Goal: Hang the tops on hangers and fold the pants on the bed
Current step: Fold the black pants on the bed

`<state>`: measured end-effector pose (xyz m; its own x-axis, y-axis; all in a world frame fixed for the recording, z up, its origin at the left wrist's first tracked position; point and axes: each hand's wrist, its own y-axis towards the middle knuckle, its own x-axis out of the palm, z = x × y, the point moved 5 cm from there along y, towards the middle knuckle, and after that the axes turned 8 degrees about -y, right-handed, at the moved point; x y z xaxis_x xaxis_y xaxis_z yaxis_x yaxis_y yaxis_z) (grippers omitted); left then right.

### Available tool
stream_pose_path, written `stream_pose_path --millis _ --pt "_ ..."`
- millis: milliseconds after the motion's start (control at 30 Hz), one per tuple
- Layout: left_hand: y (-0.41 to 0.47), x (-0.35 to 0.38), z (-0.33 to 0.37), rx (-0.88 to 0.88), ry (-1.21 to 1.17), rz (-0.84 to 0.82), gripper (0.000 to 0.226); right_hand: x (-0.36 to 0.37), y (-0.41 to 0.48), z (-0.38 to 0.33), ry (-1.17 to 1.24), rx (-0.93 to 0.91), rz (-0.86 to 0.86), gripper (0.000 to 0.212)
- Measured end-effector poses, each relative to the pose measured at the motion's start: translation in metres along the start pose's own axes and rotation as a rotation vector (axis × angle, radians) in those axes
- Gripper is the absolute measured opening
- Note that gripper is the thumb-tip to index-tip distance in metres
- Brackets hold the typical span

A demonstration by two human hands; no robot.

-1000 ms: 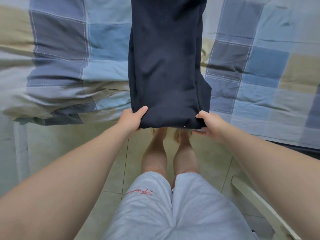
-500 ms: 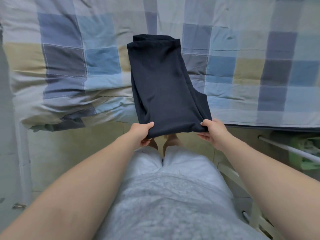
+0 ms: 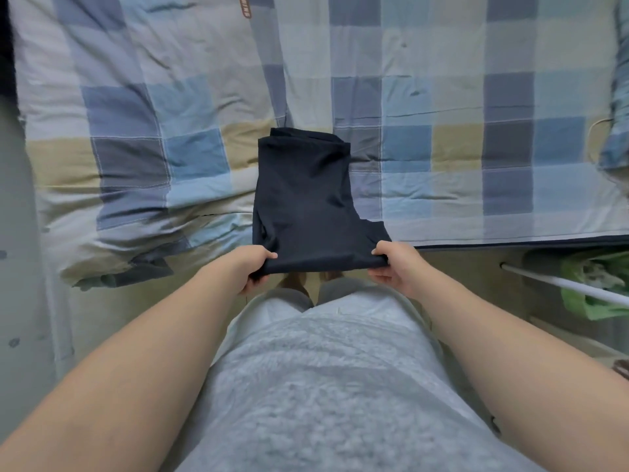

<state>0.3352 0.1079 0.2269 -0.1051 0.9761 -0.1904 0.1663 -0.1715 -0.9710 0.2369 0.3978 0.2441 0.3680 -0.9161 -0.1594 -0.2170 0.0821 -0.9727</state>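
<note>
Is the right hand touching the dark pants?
Touching. Head view shows the right hand pinching the pants at their near corner.

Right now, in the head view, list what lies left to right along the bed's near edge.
In order: left hand → pants → right hand → green bag.

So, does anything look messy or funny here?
Yes. The quilt is bunched up at the left of the picture and droops off the bed. The folded pants are uneven too: one layer sticks out on the right, by the right hand.
</note>
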Motion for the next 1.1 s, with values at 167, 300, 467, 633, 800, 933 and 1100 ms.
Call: stream_pose_path --millis 167,300,467,633,800,933,1100 --pt "-0.006 -0.002 0.042 0.133 -0.402 0.007 0.01 0.003 0.013 -0.046 0.131 -0.024 -0.009 0.001" --pt "-0.006 -0.005 0.087 0.226 -0.694 -0.025 0.021 0.006 0.034 -0.089 0.234 -0.025 0.003 0.008" --pt "0.021 -0.01 0.16 0.312 -0.792 -0.027 0.029 0.017 0.084 -0.143 0.324 0.001 -0.004 0.013" --pt "0.082 -0.008 0.232 0.433 -0.734 -0.003 0.039 0.036 0.169 -0.183 0.362 -0.069 -0.028 0.011" --pt "0.133 0.005 0.259 0.898 0.204 0.24 0.091 0.058 0.244 -0.171 -0.312 -0.308 -0.033 0.054" --pt "0.148 0.014 0.241 1.086 0.865 0.518 0.101 0.06 0.269 -0.133 -0.529 -0.363 -0.08 0.067" --pt "0.17 -0.003 0.22 0.785 0.23 0.564 0.115 0.027 0.291 -0.11 -0.374 -0.282 0.104 0.086"
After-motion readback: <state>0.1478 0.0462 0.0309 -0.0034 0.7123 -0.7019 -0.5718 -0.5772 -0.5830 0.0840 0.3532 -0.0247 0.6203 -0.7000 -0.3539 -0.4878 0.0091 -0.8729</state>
